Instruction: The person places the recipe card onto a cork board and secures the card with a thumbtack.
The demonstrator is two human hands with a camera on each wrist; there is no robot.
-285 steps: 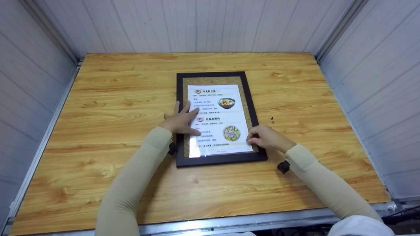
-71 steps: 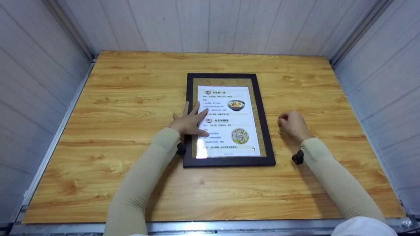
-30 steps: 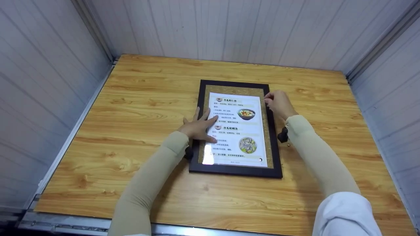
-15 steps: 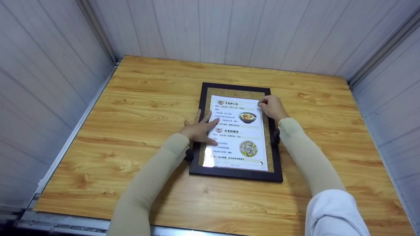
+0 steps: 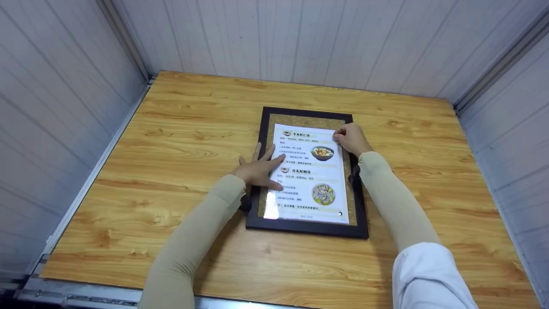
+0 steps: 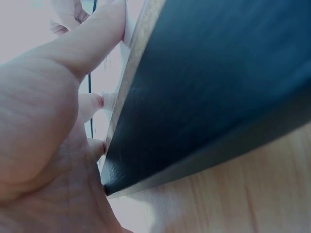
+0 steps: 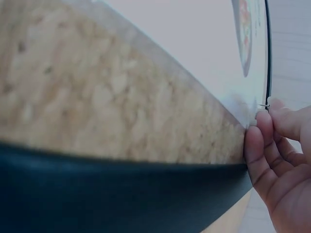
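One black-framed cork board (image 5: 358, 201) is counted on one wooden table (image 5: 171, 128). One laminated menu sheet (image 5: 309, 171) is laid on the board, and two food photos are printed on it: one bowl picture (image 5: 322, 152) and one plate picture (image 5: 324, 194). One pin (image 5: 340, 213) is seen at the sheet's lower right corner, and one more pin (image 7: 263, 105) is pinched at its upper right corner. Two hands are counted: one left hand (image 5: 259, 167) and one right hand (image 5: 351, 139).
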